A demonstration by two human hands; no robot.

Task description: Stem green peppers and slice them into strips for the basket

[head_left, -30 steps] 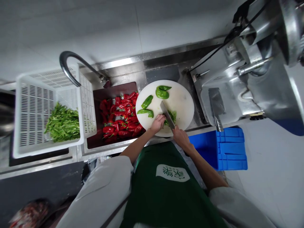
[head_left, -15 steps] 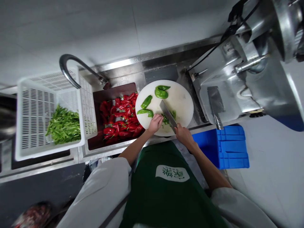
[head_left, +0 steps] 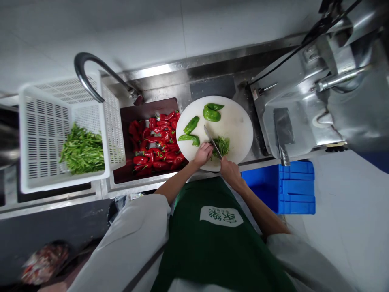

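Note:
My right hand (head_left: 230,171) is wrapped round the handle of a knife (head_left: 212,141), whose blade points up and left over the round white cutting board (head_left: 240,125). Fingers curled, my left hand (head_left: 204,154) presses beside the blade on a green pepper mostly hidden under it. Cut green pepper strips (head_left: 221,145) lie against the right side of the blade. Farther back on the board is a curled green pepper (head_left: 212,112). Two more peppers lie on the left part, one straight (head_left: 191,125) and one bent (head_left: 189,140).
Left of the board, a sink (head_left: 126,115) holds several red peppers (head_left: 161,140) under a curved faucet (head_left: 91,56). A white basket (head_left: 106,134) with green strips stands farther left. At right are a metal machine (head_left: 304,89), a cleaver (head_left: 284,129) and a blue crate (head_left: 296,188).
The knife has turned more edge-on to the view, and the cut strips beside it now show more fully. The whole view has shifted slightly.

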